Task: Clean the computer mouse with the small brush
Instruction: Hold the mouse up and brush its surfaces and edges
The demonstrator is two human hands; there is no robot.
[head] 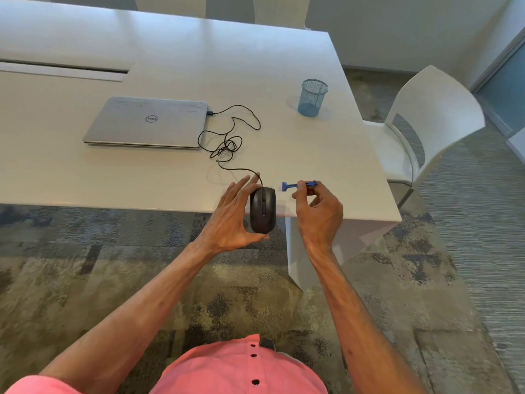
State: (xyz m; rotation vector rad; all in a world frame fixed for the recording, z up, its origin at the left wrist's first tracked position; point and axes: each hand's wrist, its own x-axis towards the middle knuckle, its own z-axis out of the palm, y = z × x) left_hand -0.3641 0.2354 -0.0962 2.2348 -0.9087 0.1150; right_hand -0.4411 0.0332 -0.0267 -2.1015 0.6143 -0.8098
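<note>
A black wired computer mouse (pixel 263 210) is lifted at the near edge of the white table (pixel 176 177), top side up. My left hand (pixel 231 217) grips it from the left, fingers at its front and thumb under its back end. Its black cable (pixel 227 137) runs in loose loops to the laptop. My right hand (pixel 319 211) pinches a small blue brush (pixel 295 185) by the handle. The brush head points left and sits a short way to the right of the mouse's front, apart from it.
A closed silver laptop (pixel 146 122) lies at the table's middle. A blue mesh pen cup (pixel 312 97) stands toward the right. A white chair (pixel 426 120) sits past the table's right edge. Patterned carpet (pixel 113 265) lies below.
</note>
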